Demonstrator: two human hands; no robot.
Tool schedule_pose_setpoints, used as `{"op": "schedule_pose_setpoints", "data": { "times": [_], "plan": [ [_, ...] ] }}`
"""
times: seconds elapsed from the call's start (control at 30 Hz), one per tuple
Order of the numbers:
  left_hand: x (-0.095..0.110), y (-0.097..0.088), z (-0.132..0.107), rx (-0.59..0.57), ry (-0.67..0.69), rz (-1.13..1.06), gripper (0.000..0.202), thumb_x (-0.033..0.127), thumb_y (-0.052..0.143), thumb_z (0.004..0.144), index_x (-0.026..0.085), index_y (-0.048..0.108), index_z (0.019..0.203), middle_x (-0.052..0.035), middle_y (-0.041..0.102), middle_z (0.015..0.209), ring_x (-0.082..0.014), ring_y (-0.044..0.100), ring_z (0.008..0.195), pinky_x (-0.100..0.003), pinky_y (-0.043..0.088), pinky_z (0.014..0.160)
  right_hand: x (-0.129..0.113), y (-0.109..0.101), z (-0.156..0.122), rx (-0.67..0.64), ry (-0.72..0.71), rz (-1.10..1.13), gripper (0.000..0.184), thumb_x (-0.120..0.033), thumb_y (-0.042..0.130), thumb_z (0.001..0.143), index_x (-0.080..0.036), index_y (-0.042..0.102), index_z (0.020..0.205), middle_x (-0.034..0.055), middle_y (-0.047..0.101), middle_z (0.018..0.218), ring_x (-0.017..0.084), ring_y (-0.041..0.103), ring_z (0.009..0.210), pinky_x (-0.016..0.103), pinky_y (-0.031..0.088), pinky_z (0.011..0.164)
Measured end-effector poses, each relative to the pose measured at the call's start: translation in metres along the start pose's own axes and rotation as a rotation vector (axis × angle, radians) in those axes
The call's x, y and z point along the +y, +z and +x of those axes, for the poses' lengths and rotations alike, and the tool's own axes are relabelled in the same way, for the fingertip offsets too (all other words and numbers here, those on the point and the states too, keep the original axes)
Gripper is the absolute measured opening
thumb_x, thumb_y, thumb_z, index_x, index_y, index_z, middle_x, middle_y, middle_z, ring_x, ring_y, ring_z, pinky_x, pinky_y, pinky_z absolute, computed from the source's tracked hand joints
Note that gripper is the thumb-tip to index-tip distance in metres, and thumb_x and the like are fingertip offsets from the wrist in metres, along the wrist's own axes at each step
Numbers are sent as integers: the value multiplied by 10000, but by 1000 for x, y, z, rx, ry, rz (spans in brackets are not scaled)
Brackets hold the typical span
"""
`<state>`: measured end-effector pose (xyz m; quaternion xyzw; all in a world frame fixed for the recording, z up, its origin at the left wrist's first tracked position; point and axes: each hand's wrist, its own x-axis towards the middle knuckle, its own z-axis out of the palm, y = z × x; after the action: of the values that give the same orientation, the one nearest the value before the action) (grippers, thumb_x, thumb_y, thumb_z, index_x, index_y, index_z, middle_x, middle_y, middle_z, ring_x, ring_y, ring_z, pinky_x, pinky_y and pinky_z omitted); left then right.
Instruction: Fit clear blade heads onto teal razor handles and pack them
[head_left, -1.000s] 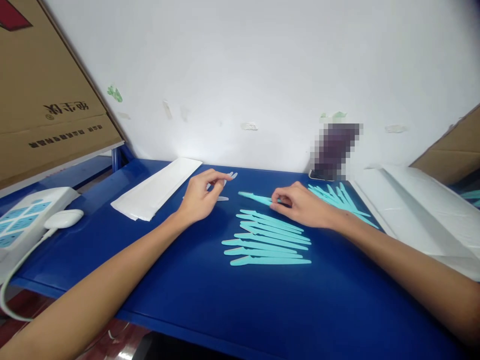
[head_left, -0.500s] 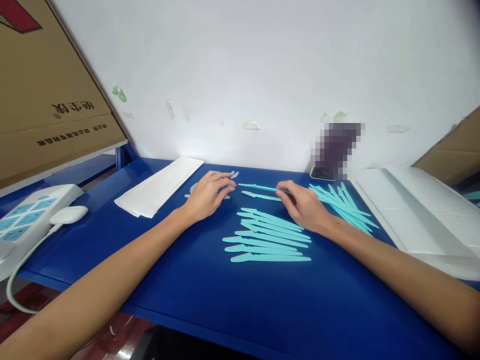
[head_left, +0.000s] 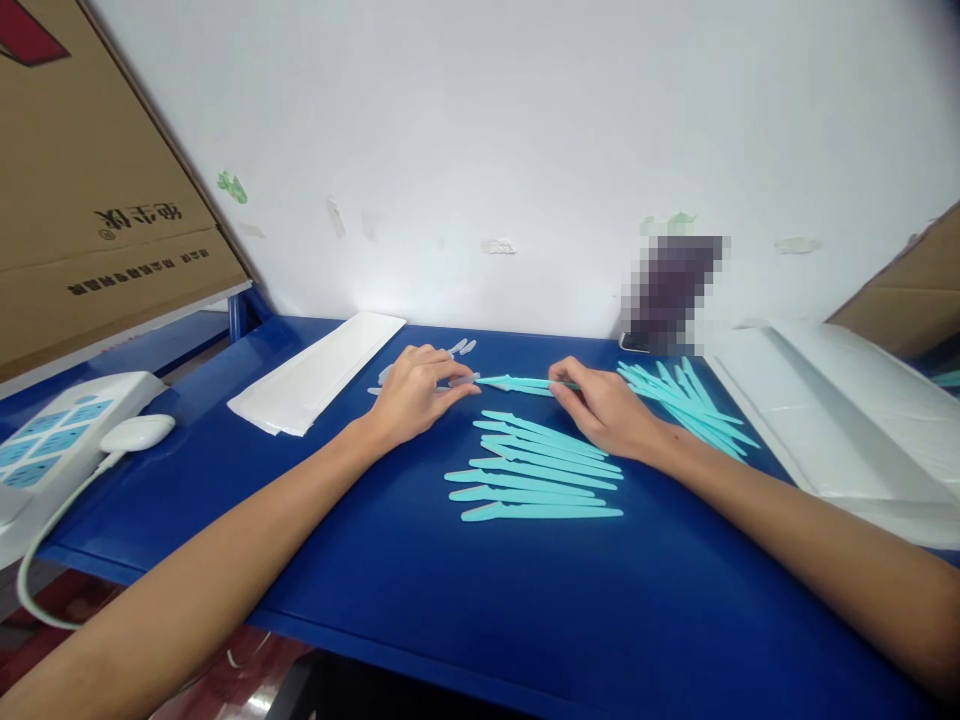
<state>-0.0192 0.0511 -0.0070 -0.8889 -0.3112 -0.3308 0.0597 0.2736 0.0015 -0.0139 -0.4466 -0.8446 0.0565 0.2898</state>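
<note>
My left hand (head_left: 416, 392) pinches a small clear blade cap (head_left: 466, 379) between thumb and fingertips. In my right hand (head_left: 606, 402) is a turquoise eyebrow razor (head_left: 531, 382), gripped near the end of its handle and pointing left. Its blade end meets the cap or lies right beside it; how far in it sits, I cannot tell. Another razor lies just under the held one, partly hidden. Several turquoise razors (head_left: 541, 514) are laid out in a row nearer to me. Loose clear caps (head_left: 467, 347) lie behind and around my left hand, which covers some of them.
More razors are piled (head_left: 690, 410) right of my right hand. White flat packaging (head_left: 319, 370) lies at left, and a large white bag (head_left: 825, 440) at right. A phone-like object (head_left: 667, 295), pixelated, leans on the wall. A power strip (head_left: 67, 440) stands at the left edge.
My left hand has moved slightly right, bringing the cap to the razor's blade end. The held razor has shifted slightly down, closer to the one lying beneath it.
</note>
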Motion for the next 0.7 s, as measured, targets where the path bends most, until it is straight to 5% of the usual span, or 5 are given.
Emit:
{"op": "schedule_pose_setpoints", "data": {
  "times": [0.53, 0.7],
  "plan": [
    [6, 2, 0, -45, 1, -15, 330, 486, 614, 986, 189, 759, 996, -52, 745, 889, -204, 584, 812, -344, 363, 742, 3, 2, 1, -18, 10, -10, 177, -345, 348, 1056, -225, 463, 993, -17, 547, 693, 163, 474, 580, 299, 341, 616],
    [15, 9, 4, -44, 91, 1, 318, 449, 589, 1009, 181, 761, 991, -53, 734, 871, -198, 582, 799, -349, 366, 754, -3, 0, 4, -73, -55, -18, 229, -366, 318, 1072, -218, 486, 1026, 12, 598, 765, 171, 535, 642, 302, 373, 642]
  ]
}}
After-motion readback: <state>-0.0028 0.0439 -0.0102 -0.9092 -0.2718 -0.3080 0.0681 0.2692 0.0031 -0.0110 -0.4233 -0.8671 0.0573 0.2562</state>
